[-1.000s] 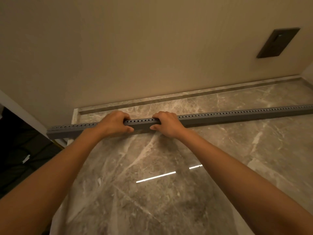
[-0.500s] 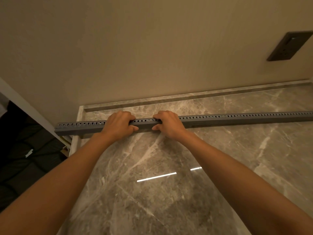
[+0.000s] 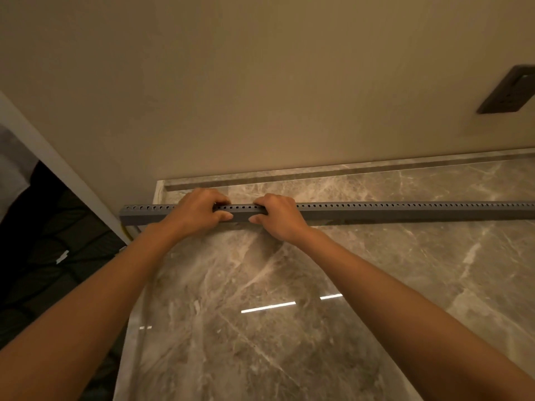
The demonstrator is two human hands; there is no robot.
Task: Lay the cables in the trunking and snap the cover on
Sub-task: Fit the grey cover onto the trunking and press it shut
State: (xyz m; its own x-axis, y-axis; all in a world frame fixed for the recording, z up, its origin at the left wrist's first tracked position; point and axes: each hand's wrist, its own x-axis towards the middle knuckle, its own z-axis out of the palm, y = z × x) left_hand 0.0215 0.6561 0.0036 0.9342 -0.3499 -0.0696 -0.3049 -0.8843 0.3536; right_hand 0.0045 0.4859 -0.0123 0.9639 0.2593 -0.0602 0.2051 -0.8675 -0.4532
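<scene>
**Grey trunking gripped two-handed, flat on the bench**

Marble-patterned bench [image 3: 289,357] nearest me, glossy, with a strip-light reflection [image 3: 267,307] across it. Both bare forearms reach out over it from the near edge.

Left hand [image 3: 199,212] and right hand [image 3: 278,217] are both clamped on the trunking [image 3: 405,211]. Fingers are curled over the top to the far side and thumbs are on the near face. The hands sit close together, with a short stretch of trunking showing between them.

The trunking is a long grey channel with a row of small holes along its top edge. It lies on the bench roughly parallel to the wall. Its left end pokes just past the bench's left edge and its right end runs out of view. Can't tell from here whether the cover is seated.

Off the left edge, lower down, is something dark and quilted [image 3: 43,241]. A pale slanted frame [image 3: 58,169] stands beside it.

Behind the trunking a low stone upstand [image 3: 347,172] runs along the back. Beyond that is a plain beige wall [image 3: 260,82] with a dark socket plate [image 3: 506,91] at upper right.
</scene>
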